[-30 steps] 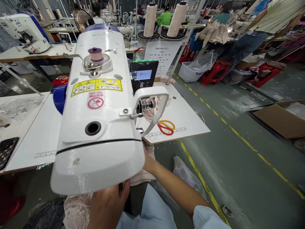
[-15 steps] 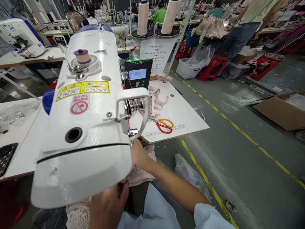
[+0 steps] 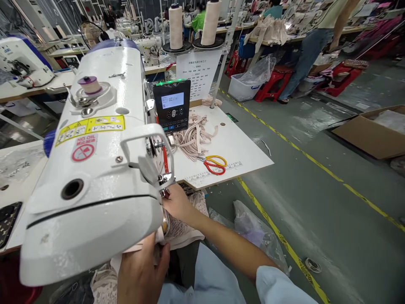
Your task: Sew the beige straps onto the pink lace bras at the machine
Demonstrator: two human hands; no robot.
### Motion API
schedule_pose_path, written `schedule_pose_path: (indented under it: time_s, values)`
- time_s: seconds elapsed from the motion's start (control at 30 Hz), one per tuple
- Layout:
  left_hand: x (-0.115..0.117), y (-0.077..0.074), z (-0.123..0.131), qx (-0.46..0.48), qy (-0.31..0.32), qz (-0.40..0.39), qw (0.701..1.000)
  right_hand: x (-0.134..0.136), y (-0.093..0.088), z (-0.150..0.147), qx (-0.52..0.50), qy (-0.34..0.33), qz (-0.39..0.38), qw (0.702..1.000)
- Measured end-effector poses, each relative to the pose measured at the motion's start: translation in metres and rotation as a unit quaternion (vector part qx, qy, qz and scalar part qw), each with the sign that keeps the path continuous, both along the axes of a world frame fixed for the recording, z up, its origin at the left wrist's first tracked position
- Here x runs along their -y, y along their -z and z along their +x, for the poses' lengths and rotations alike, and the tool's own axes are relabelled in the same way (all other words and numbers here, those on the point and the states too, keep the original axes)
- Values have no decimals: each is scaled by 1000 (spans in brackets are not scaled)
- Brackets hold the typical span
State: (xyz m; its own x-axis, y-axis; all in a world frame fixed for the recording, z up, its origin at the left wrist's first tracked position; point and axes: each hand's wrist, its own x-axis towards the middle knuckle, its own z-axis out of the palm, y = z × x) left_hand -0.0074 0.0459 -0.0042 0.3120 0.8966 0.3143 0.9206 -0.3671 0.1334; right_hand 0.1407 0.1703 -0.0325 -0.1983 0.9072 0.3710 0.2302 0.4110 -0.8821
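The fingers of my left hand (image 3: 141, 270) bend out of sight below the front of the sewing machine (image 3: 91, 190); pale cloth meets that hand, but I cannot tell how tightly they close. The fingers of my right hand (image 3: 177, 204) reach in at the sewing machine's right side, their tips hidden behind its head, so I cannot tell whether they pinch or just lie flat.

The beige lace garment (image 3: 182, 228) lies between my hands, partly under the sewing machine's head. I judge it light, limp and a little stretchy, with no stiffness to keep its shape. The openwork looks delicate and likely to snag, so I would take hold by the plain band (image 3: 188, 240) along its near edge, flat between the fingers, without tugging. More lace (image 3: 104, 280) shows left of my left hand, below the sewing machine; whether it belongs to the same piece I cannot tell.

Right of the sewing machine, loose beige straps (image 3: 194, 141) lie heaped on the white table (image 3: 243, 143), with red-and-yellow scissors (image 3: 215, 164) just nearer me. The control panel (image 3: 172, 105) stands upright at the sewing machine's right flank.
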Motion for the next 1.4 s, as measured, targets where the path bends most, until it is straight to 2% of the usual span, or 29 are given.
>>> schedule_pose_path:
  time_s: [0.13, 0.27, 0.53, 0.6, 0.7, 0.77, 0.83, 0.9, 1.0, 1.07, 1.13, 1.2, 1.3, 1.33, 1.37, 1.4]
  values:
    - [0, -5, 0, -16, -11, 5, 1000, 2, -1, 1, -30, 8, -1, 1000]
    - [-2, -8, 4, -19, 12, 4, 1000, 6, -4, 6, -56, 7, -40, 998]
    - [2, -1, -6, 1, 14, -2, 1000, 18, -1, 5, -132, 43, -59, 989]
    - [4, 1, -7, 25, 14, 1, 1000, 26, 3, 9, -155, 54, -79, 983]
    - [8, 6, -5, 51, -36, 32, 998, 42, 9, 19, -183, 45, -130, 973]
    - [15, 10, 0, 57, -64, 31, 996, 57, 11, 26, -197, 34, -160, 967]
    - [27, 14, 12, 56, -67, 15, 996, 75, 10, 31, -190, 23, -169, 967]
    - [43, 21, 28, 54, -48, 6, 997, 96, 8, 35, -157, -12, -172, 972]
    - [70, 31, 43, 82, 20, -16, 996, 123, 7, 40, -137, -50, -206, 968]
    - [81, 34, 38, 152, 63, -92, 982, 133, 7, 45, -184, -27, -249, 951]
    - [82, 27, 24, 217, 74, -172, 958, 138, 7, 51, -233, -10, -296, 926]
    - [74, 13, 10, 231, 76, -170, 955, 140, 3, 56, -244, -47, -346, 905]
    - [57, -11, 4, 194, 154, -83, 965, 140, -8, 60, -192, -176, -369, 892]
    - [52, -16, 6, 187, 180, -100, 961, 140, -12, 60, -154, -217, -351, 898]
    - [46, -17, 9, 199, 177, -148, 953, 140, -15, 59, -100, -250, -319, 909]
    - [41, -15, 11, 230, 146, -212, 939, 141, -16, 58, -29, -268, -274, 923]
